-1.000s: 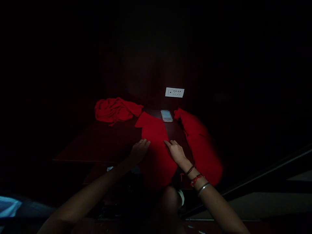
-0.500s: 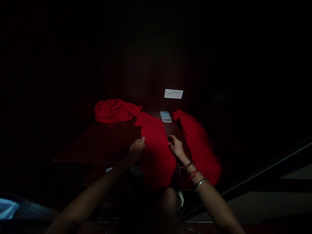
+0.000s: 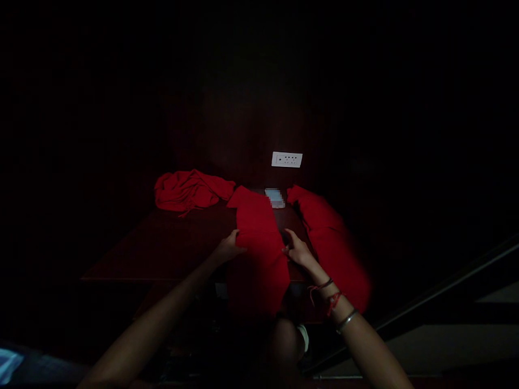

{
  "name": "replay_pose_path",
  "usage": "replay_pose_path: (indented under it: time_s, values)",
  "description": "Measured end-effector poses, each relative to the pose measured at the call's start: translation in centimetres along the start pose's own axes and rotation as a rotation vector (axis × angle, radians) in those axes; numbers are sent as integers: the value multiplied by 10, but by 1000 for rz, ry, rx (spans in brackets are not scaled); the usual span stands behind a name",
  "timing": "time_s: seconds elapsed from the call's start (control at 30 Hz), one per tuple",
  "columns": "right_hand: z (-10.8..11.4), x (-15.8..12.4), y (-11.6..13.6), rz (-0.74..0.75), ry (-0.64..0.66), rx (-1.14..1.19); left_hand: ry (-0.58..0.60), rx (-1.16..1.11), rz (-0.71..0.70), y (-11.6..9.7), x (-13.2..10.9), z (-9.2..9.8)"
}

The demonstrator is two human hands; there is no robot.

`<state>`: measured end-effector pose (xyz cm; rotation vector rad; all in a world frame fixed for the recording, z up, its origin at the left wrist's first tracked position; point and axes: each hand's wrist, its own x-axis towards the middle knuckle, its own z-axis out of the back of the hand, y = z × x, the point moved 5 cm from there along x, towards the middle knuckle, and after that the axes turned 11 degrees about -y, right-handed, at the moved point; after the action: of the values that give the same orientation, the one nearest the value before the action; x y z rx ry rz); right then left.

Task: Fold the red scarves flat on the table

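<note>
Extends left forearm (image 3: 154, 313) from lower left and right forearm (image 3: 371, 346) from lower right, hands apart. Sets left hand (image 3: 227, 249) at the left edge of the central red cloth (image 3: 261, 259), with thumb over the fabric and forefinger spread away; cannot tell whether clamped. Brings right hand (image 3: 299, 253) to the opposite edge, with forefinger extended and parted from thumb; cannot confirm any grip. Shows cloth laid lengthwise on the dark table (image 3: 162, 243), near end past its front edge, between bunched red cloth (image 3: 188, 192) and long red bundle (image 3: 332, 237).
</note>
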<state>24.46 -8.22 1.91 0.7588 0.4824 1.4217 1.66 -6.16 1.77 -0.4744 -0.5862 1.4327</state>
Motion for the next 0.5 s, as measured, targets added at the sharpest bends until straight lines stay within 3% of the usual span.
replay_pose_path:
  time_s: [0.13, 0.3, 0.4, 0.5]
  values:
    - [-2, -2, 8, 9, -26, 147, -18, -297, 47, -6, 4, -7]
    - [-5, -25, 32, 274, 133, 233, -75, -484, 136, -16, 0, -2]
    - [6, -27, 49, 440, 33, 110, -118, -502, 105, -29, 7, 11]
    - [22, 1, 62, 394, -147, 54, -201, -495, 122, -39, 26, 24]
